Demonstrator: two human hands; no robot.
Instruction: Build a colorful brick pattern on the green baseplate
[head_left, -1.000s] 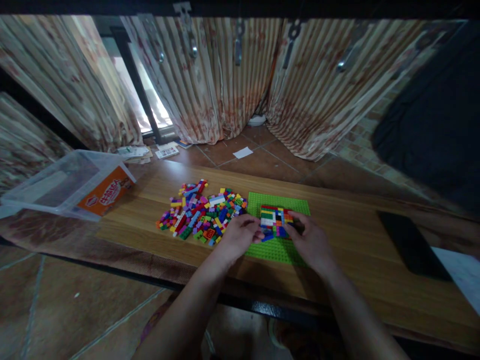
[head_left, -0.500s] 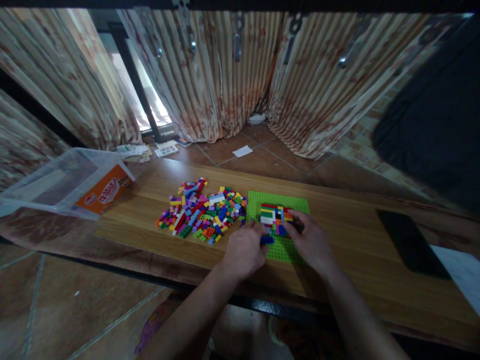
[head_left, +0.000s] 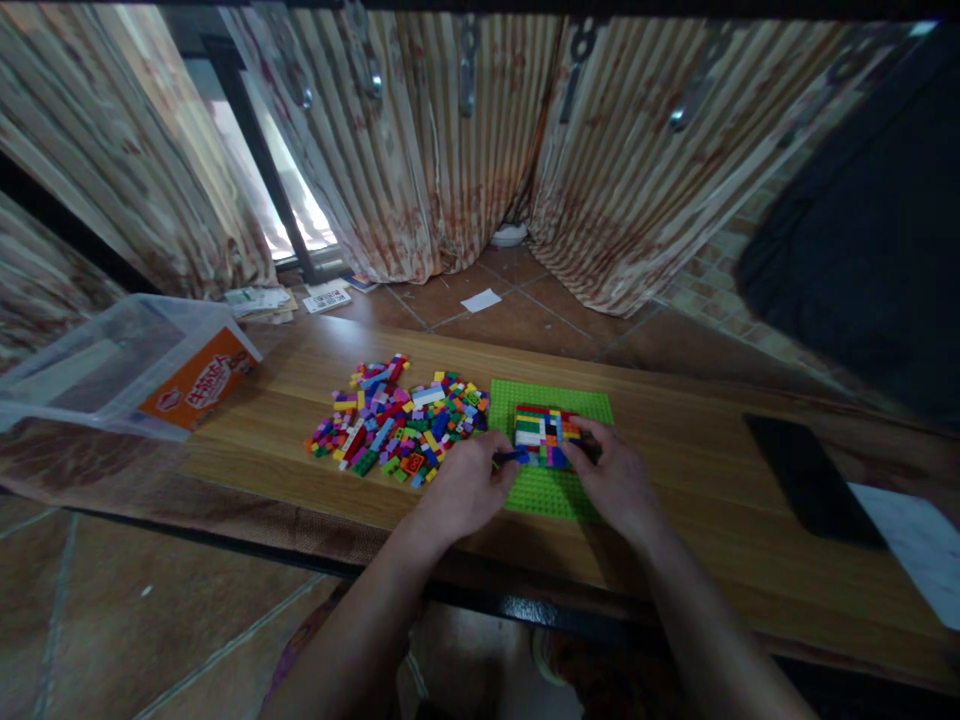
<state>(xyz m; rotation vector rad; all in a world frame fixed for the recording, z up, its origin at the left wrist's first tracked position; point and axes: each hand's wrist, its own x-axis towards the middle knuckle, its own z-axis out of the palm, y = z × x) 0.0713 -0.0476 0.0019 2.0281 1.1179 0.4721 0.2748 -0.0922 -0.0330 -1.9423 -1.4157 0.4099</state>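
Note:
A green studded baseplate (head_left: 551, 495) lies on the wooden table with a low, multicoloured block of toy bricks (head_left: 541, 428) built on it. My left hand (head_left: 469, 485) is at the block's lower left corner, pinching a dark blue brick (head_left: 512, 456) between thumb and fingers. The blue brick's far end is close to the block; whether they touch I cannot tell. On the other side, my right hand (head_left: 613, 478) grips the block's right edge, thumb on the near side and fingers toward the back. Its fingertips are partly hidden.
A large heap of loose toy bricks (head_left: 405, 420) spreads left of the baseplate. Further left stands a clear plastic bin (head_left: 112, 400) with an orange label. A black flat slab (head_left: 810, 480) and a white sheet (head_left: 907, 540) lie at the right. Striped curtains (head_left: 420, 150) hang behind.
My left hand has shifted slightly left and back, and the blue brick has moved from the block's near side to its lower left corner. My right hand stays at the block's right edge.

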